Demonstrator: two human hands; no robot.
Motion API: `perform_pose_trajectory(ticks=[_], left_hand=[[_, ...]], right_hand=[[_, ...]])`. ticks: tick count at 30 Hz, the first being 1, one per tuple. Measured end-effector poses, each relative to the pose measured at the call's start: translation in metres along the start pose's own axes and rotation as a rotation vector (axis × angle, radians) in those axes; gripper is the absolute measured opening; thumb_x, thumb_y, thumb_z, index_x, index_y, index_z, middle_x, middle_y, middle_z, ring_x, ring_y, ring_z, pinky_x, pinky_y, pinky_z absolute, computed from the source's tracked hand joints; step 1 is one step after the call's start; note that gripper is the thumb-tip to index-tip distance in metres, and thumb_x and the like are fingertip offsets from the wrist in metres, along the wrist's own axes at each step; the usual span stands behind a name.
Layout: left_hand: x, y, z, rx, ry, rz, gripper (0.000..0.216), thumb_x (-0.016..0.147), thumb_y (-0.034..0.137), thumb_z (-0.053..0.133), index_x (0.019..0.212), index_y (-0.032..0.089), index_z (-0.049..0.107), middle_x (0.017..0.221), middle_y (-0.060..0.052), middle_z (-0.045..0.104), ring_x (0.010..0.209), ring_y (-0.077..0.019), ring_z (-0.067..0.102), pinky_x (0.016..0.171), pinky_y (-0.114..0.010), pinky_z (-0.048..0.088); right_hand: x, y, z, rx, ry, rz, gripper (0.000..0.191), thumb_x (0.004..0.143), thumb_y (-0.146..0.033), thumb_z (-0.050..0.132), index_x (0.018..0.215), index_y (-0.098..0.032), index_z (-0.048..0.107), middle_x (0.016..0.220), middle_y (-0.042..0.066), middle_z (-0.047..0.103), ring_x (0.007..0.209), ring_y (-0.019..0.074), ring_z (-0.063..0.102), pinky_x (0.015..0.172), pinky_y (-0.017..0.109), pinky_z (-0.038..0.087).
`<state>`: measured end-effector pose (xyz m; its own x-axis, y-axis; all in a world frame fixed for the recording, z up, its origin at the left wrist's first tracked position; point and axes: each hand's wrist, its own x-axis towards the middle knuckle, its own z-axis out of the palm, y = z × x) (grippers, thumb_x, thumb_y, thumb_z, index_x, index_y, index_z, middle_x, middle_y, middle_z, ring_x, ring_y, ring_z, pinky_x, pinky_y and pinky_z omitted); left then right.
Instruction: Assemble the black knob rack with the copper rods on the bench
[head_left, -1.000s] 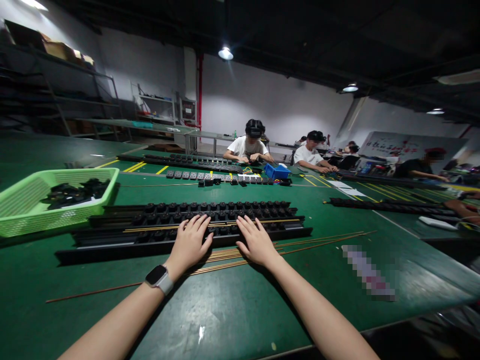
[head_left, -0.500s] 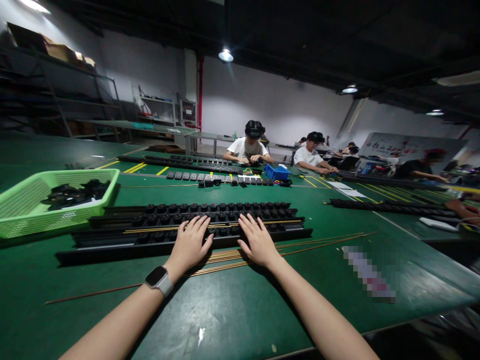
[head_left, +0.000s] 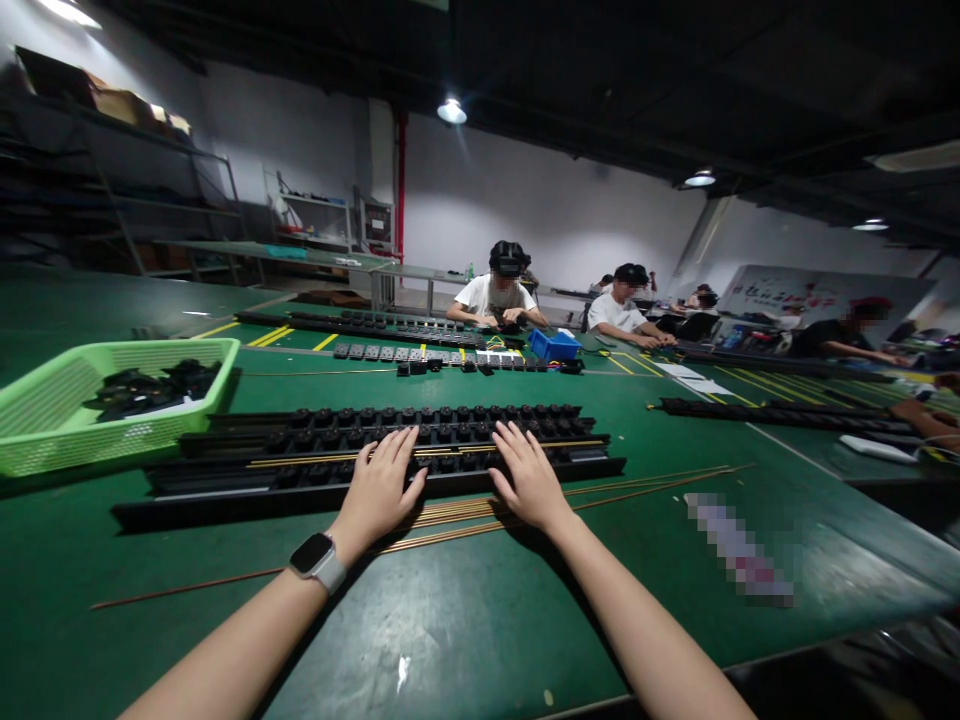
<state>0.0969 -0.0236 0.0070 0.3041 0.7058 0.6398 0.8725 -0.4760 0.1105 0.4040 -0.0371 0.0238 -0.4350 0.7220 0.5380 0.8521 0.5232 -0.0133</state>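
Several long black rails (head_left: 210, 511) lie side by side across the table, with rows of black socket-like modules (head_left: 444, 433) set in them. My left hand (head_left: 379, 484), a watch on its wrist, rests over the near rails with fingers spread. To its right, my right hand (head_left: 529, 480) lies over the same rails, its fingers also apart. Neither hand grips anything. Thin brass rods (head_left: 300, 461) run lengthwise on top of the rails and pass beneath the fingers. More brass-coloured rods (head_left: 450, 514) lie on the table just in front, partly hidden by both hands.
A light green basket (head_left: 120, 440) with black parts stands at the left. Beyond the rails are a row of grey modules (head_left: 390, 353), a blue bin (head_left: 553, 346) and other people working. A blurred-out item (head_left: 739, 550) lies right on the green table (head_left: 465, 640).
My right hand has slid a little to the right along the rails. My left hand has hardly moved, and the rails and rods lie as before.
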Motion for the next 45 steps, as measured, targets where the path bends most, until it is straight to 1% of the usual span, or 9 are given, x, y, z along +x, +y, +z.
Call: perform_pose_trajectory(ticks=[3,5,7,11,16,29,36,40,45], left_hand=[[0.0,0.002,-0.008,-0.008,0.05,-0.009,0.07,0.106,0.045,0.05,0.168,0.018,0.033,0.169,-0.019,0.047,0.158,-0.0366,0.042,0.126,-0.06,0.033],[0.0,0.004,-0.015,-0.041,0.094,0.022,0.067,0.106,0.041,0.051,0.167,0.017,0.035,0.168,-0.019,0.048,0.159,-0.0364,0.04,0.128,-0.06,0.033],[-0.001,0.008,-0.021,-0.124,0.082,0.114,0.059,0.106,0.036,0.051,0.163,0.019,0.043,0.16,-0.018,0.057,0.151,-0.0324,0.05,0.126,-0.055,0.041],[-0.006,0.017,-0.02,-0.265,-0.137,0.318,0.037,0.107,0.029,0.049,0.139,0.025,0.068,0.129,-0.011,0.076,0.114,-0.0243,0.073,0.1,-0.042,0.061],[-0.014,0.025,-0.005,-0.283,-0.344,0.308,0.033,0.108,0.035,0.05,0.13,0.025,0.073,0.115,-0.01,0.077,0.101,-0.0236,0.074,0.09,-0.038,0.061],[-0.023,0.025,0.012,-0.406,-0.422,0.187,0.022,0.108,0.031,0.051,0.111,0.022,0.071,0.107,-0.009,0.068,0.099,-0.0224,0.067,0.088,-0.035,0.055],[-0.021,0.031,-0.007,-0.497,-0.518,0.095,0.018,0.106,0.034,0.052,0.109,0.022,0.066,0.109,-0.008,0.069,0.099,-0.0217,0.065,0.087,-0.034,0.055],[-0.02,0.036,-0.013,-0.418,-0.551,0.104,0.021,0.108,0.033,0.047,0.104,0.02,0.063,0.105,-0.009,0.068,0.097,-0.0221,0.063,0.085,-0.035,0.052],[-0.022,0.035,-0.008,-0.225,-0.488,0.206,0.025,0.11,0.025,0.037,0.103,0.02,0.061,0.102,-0.009,0.067,0.093,-0.0232,0.061,0.084,-0.037,0.049]], right_hand=[[-0.004,0.002,-0.01,0.115,0.036,-0.033,0.043,0.111,-0.033,0.046,0.149,-0.024,0.063,0.159,0.01,0.06,0.149,0.0265,0.053,0.124,0.048,0.042],[-0.007,0.001,-0.013,0.168,-0.063,-0.074,0.033,0.112,-0.034,0.048,0.132,-0.025,0.073,0.137,0.009,0.074,0.127,0.0241,0.068,0.11,0.041,0.052],[-0.01,0.0,-0.014,0.167,-0.193,-0.098,0.028,0.112,-0.033,0.051,0.12,-0.026,0.077,0.119,0.007,0.08,0.109,0.0217,0.073,0.098,0.035,0.055],[-0.013,-0.004,-0.01,0.113,-0.325,-0.102,0.021,0.109,-0.032,0.06,0.114,-0.027,0.079,0.113,0.005,0.08,0.104,0.0202,0.073,0.093,0.029,0.054],[-0.013,-0.006,-0.003,0.099,-0.344,-0.072,0.022,0.111,-0.029,0.057,0.112,-0.028,0.079,0.111,0.004,0.077,0.105,0.0197,0.07,0.091,0.029,0.053],[-0.018,-0.007,0.002,0.19,-0.424,-0.042,0.019,0.105,-0.012,0.054,0.115,-0.02,0.067,0.11,0.008,0.071,0.103,0.0224,0.063,0.09,0.032,0.049],[-0.02,-0.006,0.0,0.313,-0.459,-0.047,0.023,0.101,-0.008,0.049,0.114,-0.022,0.063,0.11,0.007,0.068,0.102,0.022,0.061,0.09,0.032,0.049],[-0.022,-0.005,0.004,0.298,-0.456,-0.096,0.025,0.098,-0.004,0.05,0.112,-0.021,0.061,0.108,0.007,0.065,0.099,0.0217,0.058,0.087,0.032,0.048],[-0.02,-0.009,0.008,0.196,-0.352,-0.15,0.026,0.099,-0.002,0.052,0.114,-0.021,0.061,0.112,0.009,0.064,0.103,0.0236,0.056,0.088,0.034,0.048]])
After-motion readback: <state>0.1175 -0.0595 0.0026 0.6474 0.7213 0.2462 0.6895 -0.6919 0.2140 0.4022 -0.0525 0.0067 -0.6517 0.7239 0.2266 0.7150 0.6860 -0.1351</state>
